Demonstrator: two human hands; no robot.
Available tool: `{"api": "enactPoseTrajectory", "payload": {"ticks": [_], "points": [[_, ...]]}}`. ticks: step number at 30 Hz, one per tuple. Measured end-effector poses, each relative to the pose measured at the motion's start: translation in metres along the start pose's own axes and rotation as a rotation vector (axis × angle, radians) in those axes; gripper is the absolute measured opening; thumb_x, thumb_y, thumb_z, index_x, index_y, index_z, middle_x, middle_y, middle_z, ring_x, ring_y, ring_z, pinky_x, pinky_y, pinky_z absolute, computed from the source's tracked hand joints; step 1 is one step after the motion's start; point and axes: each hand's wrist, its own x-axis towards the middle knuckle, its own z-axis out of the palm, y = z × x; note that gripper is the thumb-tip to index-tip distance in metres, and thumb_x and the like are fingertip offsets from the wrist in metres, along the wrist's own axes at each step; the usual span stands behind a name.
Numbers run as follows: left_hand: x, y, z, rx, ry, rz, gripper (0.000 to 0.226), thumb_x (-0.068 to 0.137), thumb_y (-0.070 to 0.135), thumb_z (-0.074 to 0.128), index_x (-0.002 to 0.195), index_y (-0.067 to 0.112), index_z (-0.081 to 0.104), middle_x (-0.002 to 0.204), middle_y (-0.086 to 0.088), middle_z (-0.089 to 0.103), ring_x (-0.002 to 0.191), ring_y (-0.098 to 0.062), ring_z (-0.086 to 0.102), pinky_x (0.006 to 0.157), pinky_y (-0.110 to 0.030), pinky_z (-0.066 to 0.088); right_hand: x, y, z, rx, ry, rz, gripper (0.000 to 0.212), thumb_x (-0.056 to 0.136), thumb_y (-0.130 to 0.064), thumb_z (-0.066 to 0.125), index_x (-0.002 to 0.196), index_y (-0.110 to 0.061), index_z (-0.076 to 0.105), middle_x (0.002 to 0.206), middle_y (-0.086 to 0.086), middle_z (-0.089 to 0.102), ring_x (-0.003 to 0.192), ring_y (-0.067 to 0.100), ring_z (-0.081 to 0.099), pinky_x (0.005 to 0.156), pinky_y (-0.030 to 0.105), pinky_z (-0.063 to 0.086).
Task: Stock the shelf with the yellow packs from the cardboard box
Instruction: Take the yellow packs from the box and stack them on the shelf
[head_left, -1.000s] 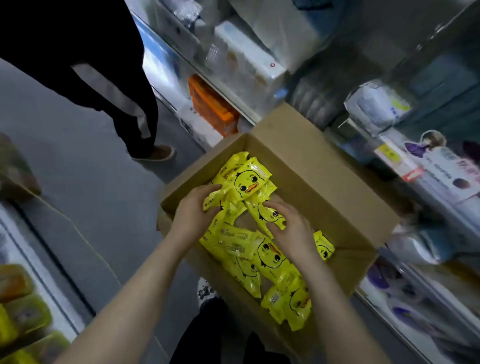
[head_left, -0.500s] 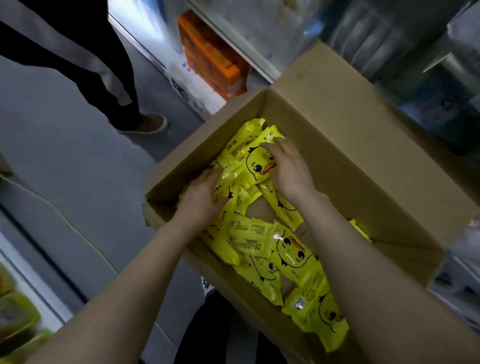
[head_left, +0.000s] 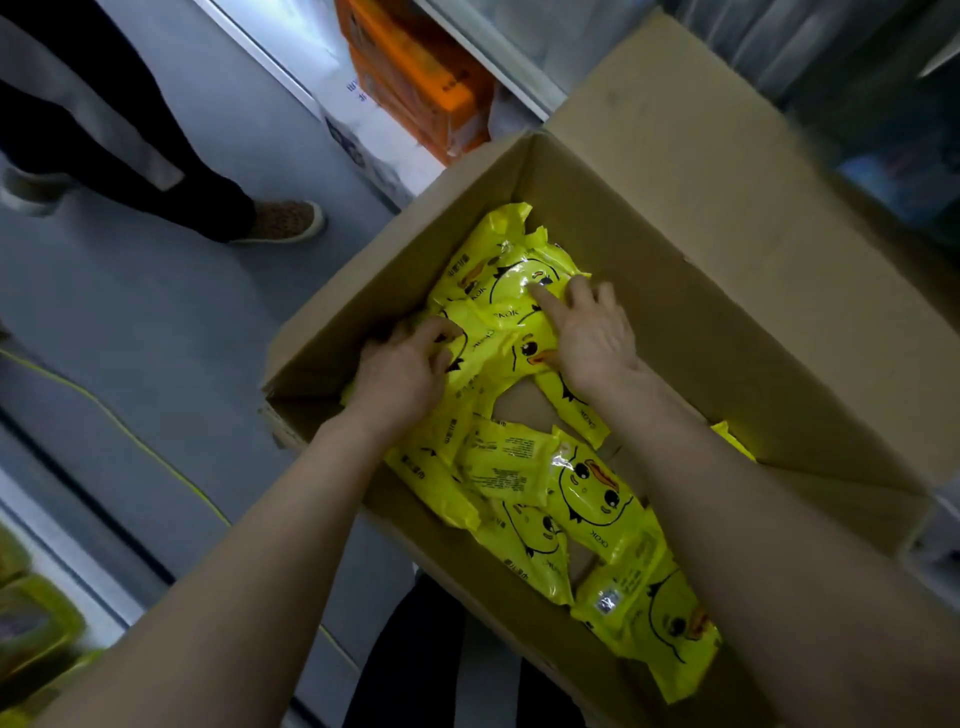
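Head: left hand (head_left: 400, 371) grips, right hand (head_left: 592, 338) touches yellow packs (head_left: 587, 493) in box (head_left: 701, 291).

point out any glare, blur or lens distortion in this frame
Head view: white glare patches sit on the glossy yellow packs. Head view: the shelf goods at top right are smeared by motion blur. Head view: the wide-angle lens seems to stretch the near end of the cardboard box. Lighting is dim overall.

"CKOK" is printed on several yellow packs (head_left: 587, 499); the small print on their backs is too blurred to read.
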Motion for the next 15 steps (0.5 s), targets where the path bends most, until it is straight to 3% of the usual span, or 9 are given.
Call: {"api": "enactPoseTrajectory", "payload": {"ticks": [2, 7, 9, 12, 15], "points": [[0.001, 0.004, 0.000, -0.011, -0.066, -0.006, 0.035, 0.096, 0.030, 0.054, 0.131, 0.030, 0.048, 0.115, -0.014, 0.061, 0.106, -0.034, 0.057, 0.095, -0.037, 0.039, -0.016, 0.008, 0.009, 0.008, -0.064, 0.037, 0.083, 0.079, -0.044, 0.075, 0.149, -0.036, 0.030, 0.135, 0.010, 0.037, 0.122, 0.032, 0.037, 0.096, 0.039, 0.038], [-0.003, 0.017, 0.009, 0.178, -0.076, -0.021, 0.062, 0.087, 0.040, 0.067, 0.140, 0.040, 0.035, 0.128, -0.018, 0.045, 0.116, -0.037, 0.043, 0.099, -0.040, 0.035, -0.066, 0.017, 0.040, 0.047, -0.038, 0.163, 0.076, 0.066, -0.052, 0.081, 0.128, -0.020, 0.050, 0.145, 0.014, 0.033, 0.136, 0.036, 0.028, 0.103, 0.045, 0.032], [-0.005, 0.021, 0.014, 0.200, -0.055, 0.015, 0.070, 0.085, 0.038, 0.069, 0.144, 0.041, 0.031, 0.129, -0.018, 0.043, 0.116, -0.037, 0.043, 0.099, -0.041, 0.035, -0.083, 0.020, 0.052, 0.152, -0.087, 0.261, 0.074, 0.071, -0.054, 0.078, 0.127, -0.016, 0.048, 0.141, 0.011, 0.038, 0.133, 0.034, 0.034, 0.102, 0.043, 0.035], [-0.006, 0.028, 0.023, 0.283, -0.083, 0.080, 0.082, 0.087, 0.034, 0.068, 0.150, 0.043, 0.016, 0.137, -0.015, 0.037, 0.118, -0.034, 0.044, 0.099, -0.037, 0.038, -0.097, 0.023, 0.058, 0.430, -0.070, 0.406, 0.065, 0.075, -0.037, 0.081, 0.124, -0.015, 0.044, 0.126, 0.009, 0.050, 0.118, 0.033, 0.050, 0.091, 0.040, 0.043], [-0.007, 0.034, 0.035, 0.348, -0.119, 0.104, 0.088, 0.089, 0.025, 0.067, 0.152, 0.044, 0.007, 0.142, -0.017, 0.029, 0.114, -0.032, 0.050, 0.094, -0.035, 0.044, -0.106, 0.024, 0.059, 0.586, -0.078, 0.500, 0.079, 0.078, -0.029, 0.080, 0.141, -0.022, 0.034, 0.126, 0.013, 0.058, 0.115, 0.036, 0.056, 0.089, 0.040, 0.046]]}}
